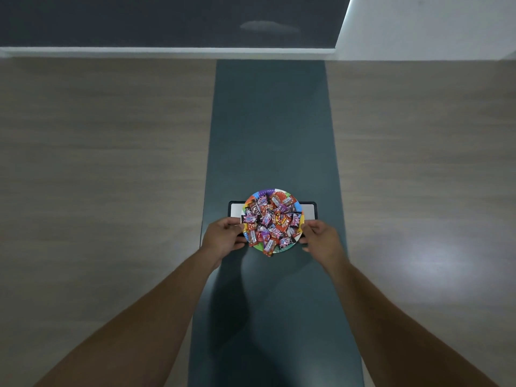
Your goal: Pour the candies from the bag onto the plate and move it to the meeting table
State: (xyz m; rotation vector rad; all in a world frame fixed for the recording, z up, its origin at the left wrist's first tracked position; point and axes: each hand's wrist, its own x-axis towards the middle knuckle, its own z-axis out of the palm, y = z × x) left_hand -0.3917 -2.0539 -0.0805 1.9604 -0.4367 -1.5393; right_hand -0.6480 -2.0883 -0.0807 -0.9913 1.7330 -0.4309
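Candies (pixel 272 222) sit heaped on the plate (pixel 280 191), wrapped pieces, crinkly foil in red, pink, purple and black, piled edge to edge; one piece hangs over the near rim. Head view only. Plate is round, thin, paper-looking, with a multicoloured segmented rim. My left hand (pixel 223 238) is on the plate's left edge, fingers curled in and pinching the rim, thumb on top. My right hand (pixel 321 238) is at the right edge, fingers bent and touching the rim; whether it's actually clamped I can't tell. Both forearms bare, reaching forward. Plate sits over a white rectangular panel (pixel 308 211) with a dark frame, set in the dark teal strip (pixel 270 121), smooth and matte, running down the middle of the table (pixel 106 152). Either side is pale wood-grain, slightly glossy, with a light glare on the right.
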